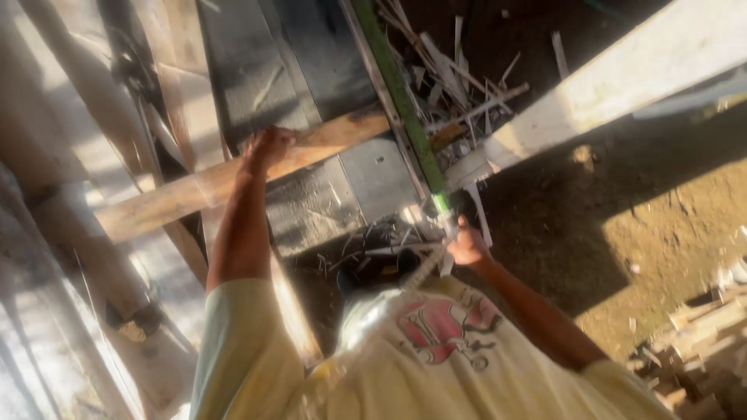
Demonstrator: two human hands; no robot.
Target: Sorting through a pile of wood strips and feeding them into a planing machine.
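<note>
**Two hands at a saw table: wooden plank and green-edged rail**

Left hand (pixel 268 146): arm stretched forward, grip closed over the upper edge of a wooden plank (pixel 202 187). Fingers curl round the far side; knuckles face the camera.

Wooden plank: long, pale brown, rough-faced. Lies slantwise across the grey table (pixel 373 175), one end low at the left of the view, the other rising toward the middle, where it meets the green rail (pixel 401 101). Sunlit along most of its length.

Right hand (pixel 469 246): grip closed at the near end of the green rail, just beside the table's corner. What exactly the fingers enclose cannot be told; the spot is blurred and half in shadow.

Green rail: narrow, straight, running from the top of the view down along the table's right edge to the right hand.

Offcuts (pixel 459 74): a heap of thin pale wood slivers, piled past the rail at the upper middle.

Pale beam (pixel 622 74): broad, squared, lit by the sun, crossing the upper right corner, its lower end near the rail.

Dirt floor (pixel 661 225): brown, partly in shadow, with small wood blocks (pixel 700 342) stacked at the lower right.

Yellow shirt (pixel 436 358): the person's own, with a red print, filling the lower edge.
</note>
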